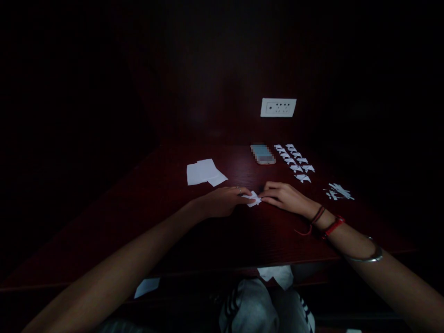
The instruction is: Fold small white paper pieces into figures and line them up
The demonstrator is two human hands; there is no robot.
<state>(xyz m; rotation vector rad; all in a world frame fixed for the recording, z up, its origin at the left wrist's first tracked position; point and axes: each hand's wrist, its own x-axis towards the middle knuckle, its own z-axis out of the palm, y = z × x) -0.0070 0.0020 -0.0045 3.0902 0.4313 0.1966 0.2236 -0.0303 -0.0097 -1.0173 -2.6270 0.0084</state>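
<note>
Between my hands, low over the dark red table, is a small folded white paper (254,199). My left hand (225,200), with a ring on one finger, pinches its left side between thumb and fingers. From the right, my right hand (283,196) grips the paper's tip with closed fingertips. Finer folds in the paper are too small and dim to make out. Left of it lie several flat white paper sheets (199,174), overlapping. Folded paper pieces (296,168) stand in two rows beyond my right hand.
A phone with a blurred screen (263,155) lies near the back of the table (156,185). Thin paper strips (339,191) are heaped at the right. A white wall socket (278,107) is on the back panel. Below the front edge, white paper (277,275) shows above my knees.
</note>
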